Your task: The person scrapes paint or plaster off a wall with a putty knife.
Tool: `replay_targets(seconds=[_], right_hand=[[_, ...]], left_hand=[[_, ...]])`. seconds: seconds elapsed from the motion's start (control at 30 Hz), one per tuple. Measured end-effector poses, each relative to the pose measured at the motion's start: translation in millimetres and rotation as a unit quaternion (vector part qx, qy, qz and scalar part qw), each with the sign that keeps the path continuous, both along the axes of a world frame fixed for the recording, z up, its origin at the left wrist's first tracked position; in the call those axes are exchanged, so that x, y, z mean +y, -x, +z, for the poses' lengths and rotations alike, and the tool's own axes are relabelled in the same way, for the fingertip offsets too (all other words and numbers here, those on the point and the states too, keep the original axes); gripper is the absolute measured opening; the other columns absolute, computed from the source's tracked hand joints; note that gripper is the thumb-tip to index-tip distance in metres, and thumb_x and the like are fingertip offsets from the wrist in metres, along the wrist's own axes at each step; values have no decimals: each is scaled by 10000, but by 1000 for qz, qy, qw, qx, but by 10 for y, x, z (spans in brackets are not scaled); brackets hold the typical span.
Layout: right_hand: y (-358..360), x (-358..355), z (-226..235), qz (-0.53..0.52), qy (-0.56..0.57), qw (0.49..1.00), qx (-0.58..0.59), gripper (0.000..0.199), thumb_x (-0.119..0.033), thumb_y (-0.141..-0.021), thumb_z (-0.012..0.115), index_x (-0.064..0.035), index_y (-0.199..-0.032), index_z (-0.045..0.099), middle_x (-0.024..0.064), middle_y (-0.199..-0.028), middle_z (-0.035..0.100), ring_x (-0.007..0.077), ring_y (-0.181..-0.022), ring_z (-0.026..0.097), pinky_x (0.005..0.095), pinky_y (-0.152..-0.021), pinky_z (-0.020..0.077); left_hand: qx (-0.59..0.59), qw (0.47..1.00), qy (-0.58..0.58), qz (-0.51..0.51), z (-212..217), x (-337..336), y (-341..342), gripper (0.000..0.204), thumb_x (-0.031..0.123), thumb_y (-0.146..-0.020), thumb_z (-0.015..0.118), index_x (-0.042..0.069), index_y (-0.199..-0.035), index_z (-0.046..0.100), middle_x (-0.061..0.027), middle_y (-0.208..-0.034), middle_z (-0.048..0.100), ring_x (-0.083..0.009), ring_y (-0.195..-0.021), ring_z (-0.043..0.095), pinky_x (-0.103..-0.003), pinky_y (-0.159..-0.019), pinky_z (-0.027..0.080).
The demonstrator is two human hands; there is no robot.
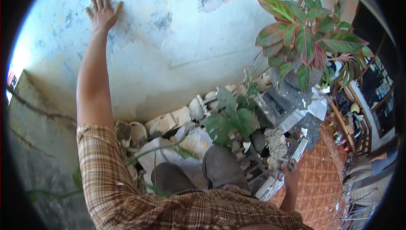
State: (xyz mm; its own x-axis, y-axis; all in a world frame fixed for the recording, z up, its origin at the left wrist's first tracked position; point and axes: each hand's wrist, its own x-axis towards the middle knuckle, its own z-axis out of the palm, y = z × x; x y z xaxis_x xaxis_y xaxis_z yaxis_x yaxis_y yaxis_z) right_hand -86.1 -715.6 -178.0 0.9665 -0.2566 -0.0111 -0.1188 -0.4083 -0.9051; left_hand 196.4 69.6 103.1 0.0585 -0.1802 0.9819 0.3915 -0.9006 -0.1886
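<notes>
My left hand (103, 13) lies flat against the pale, peeling wall (139, 61), its fingers spread and my arm stretched far up. Low on the right, my right hand (291, 174) has its fingers curled in beside a rough grey crumbly lump (275, 143). Something small and dark shows at those fingertips; I cannot make out what it is. A pale slotted strip (269, 188) runs just left of that hand. Bare patches and flaked paint mark the wall's upper part.
A potted plant with red-edged leaves (305, 40) stands at the right by the wall. Stones and rubble (169, 120) line the wall's foot, with a green-leaved vine (230, 122) across them. Patterned orange tiles (315, 179) cover the floor on the right, near wooden poles (341, 120).
</notes>
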Motion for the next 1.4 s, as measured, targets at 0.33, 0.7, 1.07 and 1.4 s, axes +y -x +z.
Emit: replay_targets(seconds=[0.33, 0.7, 1.07, 1.4], right_hand=[[-1271, 1504, 288, 175, -31, 966, -185, 613, -189, -766, 749, -51, -1283, 449, 89, -1180, 513, 201, -1051, 523, 336, -939, 410], [-3052, 3835, 1097, 391, -89, 860, -315, 371, -136, -802, 730, -34, -1064, 488, 43, -936, 524, 125, -889, 498, 282, -819, 426], [-3041, 4012, 337, 190, -472, 860, -43, 333, -69, -825, 720, -21, -1070, 499, 59, -999, 580, 144, -919, 587, 286, -820, 490], [-2937, 3833, 821, 368, -259, 876, -172, 254, -83, -823, 732, 6, -1027, 608, 39, -937, 668, 96, -825, 600, 264, -758, 504]], left_hand=[[-35, 996, -26, -76, -109, -215, 122, 642, 567, -916, 413, 288, -1480, 284, -22, -1548, 245, -207, -1438, 182, -461, -1167, 75], [1, 995, -78, -56, -133, -138, 221, 708, 519, -906, 420, 242, -1511, 177, -7, -1574, 148, -191, -1457, 82, -448, -1179, -11], [-6, 998, -59, -16, -153, -200, 230, 697, 450, -864, 459, 254, -1495, 236, -7, -1562, 194, -180, -1449, 126, -415, -1195, 13], [-4, 999, -35, -16, -135, -239, 214, 716, 448, -852, 485, 268, -1496, 226, -2, -1565, 179, -175, -1450, 114, -406, -1198, 12]])
